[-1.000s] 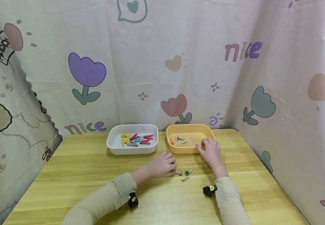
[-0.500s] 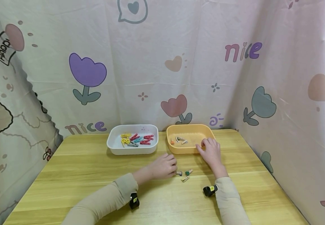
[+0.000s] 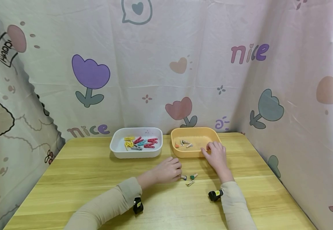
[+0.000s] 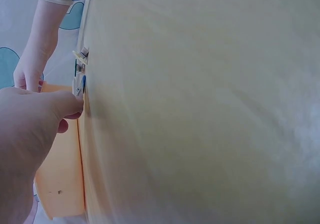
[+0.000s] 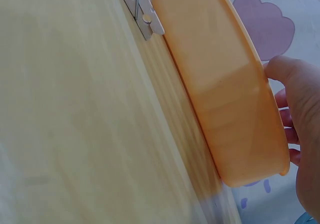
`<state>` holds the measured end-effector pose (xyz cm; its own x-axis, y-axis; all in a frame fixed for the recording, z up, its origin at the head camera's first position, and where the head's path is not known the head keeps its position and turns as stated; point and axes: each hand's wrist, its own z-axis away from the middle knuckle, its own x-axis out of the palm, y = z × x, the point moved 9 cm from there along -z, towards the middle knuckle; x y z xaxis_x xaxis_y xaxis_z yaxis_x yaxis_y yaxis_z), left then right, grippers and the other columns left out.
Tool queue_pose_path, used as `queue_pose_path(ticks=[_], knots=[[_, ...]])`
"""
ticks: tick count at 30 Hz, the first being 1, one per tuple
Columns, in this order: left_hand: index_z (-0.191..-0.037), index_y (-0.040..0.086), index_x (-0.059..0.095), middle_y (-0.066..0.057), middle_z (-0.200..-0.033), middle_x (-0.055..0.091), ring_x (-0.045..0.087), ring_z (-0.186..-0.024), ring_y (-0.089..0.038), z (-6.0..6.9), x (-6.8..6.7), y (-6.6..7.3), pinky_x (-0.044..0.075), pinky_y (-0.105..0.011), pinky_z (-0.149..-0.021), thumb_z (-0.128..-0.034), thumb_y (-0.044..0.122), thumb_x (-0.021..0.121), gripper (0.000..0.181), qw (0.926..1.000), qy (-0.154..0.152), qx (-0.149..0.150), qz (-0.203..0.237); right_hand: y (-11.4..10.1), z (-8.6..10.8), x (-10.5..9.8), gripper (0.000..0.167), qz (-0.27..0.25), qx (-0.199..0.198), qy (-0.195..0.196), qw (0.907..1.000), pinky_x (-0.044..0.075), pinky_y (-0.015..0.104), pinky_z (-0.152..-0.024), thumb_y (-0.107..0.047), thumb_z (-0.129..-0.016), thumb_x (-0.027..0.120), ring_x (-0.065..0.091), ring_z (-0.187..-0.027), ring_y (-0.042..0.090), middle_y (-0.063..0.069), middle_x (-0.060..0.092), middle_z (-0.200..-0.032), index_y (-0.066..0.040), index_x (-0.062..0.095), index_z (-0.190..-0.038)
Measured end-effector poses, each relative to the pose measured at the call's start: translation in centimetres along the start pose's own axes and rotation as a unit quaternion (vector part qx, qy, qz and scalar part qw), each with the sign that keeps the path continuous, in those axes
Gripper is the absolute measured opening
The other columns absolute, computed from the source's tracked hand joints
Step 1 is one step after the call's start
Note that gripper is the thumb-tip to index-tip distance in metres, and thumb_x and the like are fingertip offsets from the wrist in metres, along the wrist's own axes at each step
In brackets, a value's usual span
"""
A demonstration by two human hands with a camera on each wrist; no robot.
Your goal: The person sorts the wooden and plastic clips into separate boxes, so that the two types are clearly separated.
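Note:
My left hand (image 3: pixel 167 170) is over the table, its thumb and fingertips pinching the near end of a small wooden clothespin (image 3: pixel 184 177) with a dark blue decoration. In the left wrist view this clothespin (image 4: pixel 78 86) sticks out past the thumb. Just right of it lie a clothespin with a green decoration (image 3: pixel 193 176) and a plain-looking wooden one (image 3: pixel 190 183). My right hand (image 3: pixel 216 155) grips the front right rim of the yellow basket (image 3: pixel 189 154), thumb outside and fingers over the edge. Several small wooden clothespins (image 3: pixel 185 142) lie inside that basket.
A white basket (image 3: pixel 136 155) left of the yellow one holds several plastic clothespins (image 3: pixel 138 143) in red, yellow, blue and grey. Both baskets stand at the back of the wooden table (image 3: pixel 97 172), against a printed curtain (image 3: pixel 143 64).
My left hand has shifted very slightly right, toward the clothespin with the dark blue decoration. The right hand stays on the basket's rim, and the whole head view has drifted a little.

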<state>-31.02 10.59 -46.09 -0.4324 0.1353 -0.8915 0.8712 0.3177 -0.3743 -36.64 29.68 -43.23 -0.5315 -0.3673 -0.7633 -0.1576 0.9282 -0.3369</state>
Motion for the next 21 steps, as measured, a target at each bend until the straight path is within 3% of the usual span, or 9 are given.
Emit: queue_pose_path(ticks=[13,21], knots=[[-0.096,0.026,0.07,0.008,-0.1,0.062,0.049,-0.095,-0.012,-0.2,-1.3,-1.2,0.037,-0.024,-0.077,-0.095,0.038,0.058,0.018,0.9995,-0.003,-0.023,0.022,0.1,0.1,0.1,0.028,0.001,0.003,-0.004,1.0,0.032,0.045,-0.083,-0.033,-0.087,0.069,0.042,-0.082,0.026,0.005,0.05,-0.082,-0.012,0.053,-0.081],[-0.096,0.025,0.071,0.007,-0.099,0.063,0.051,-0.097,-0.014,-0.6,-2.4,-2.4,0.038,-0.025,-0.077,-0.0956,0.036,0.058,0.017,0.9993,0.009,-0.036,0.007,0.0,0.0,0.0,0.029,0.003,0.0,-0.001,1.0,0.032,0.044,-0.081,-0.034,-0.087,0.069,0.041,-0.081,0.025,0.004,0.048,-0.082,-0.012,0.052,-0.08]])
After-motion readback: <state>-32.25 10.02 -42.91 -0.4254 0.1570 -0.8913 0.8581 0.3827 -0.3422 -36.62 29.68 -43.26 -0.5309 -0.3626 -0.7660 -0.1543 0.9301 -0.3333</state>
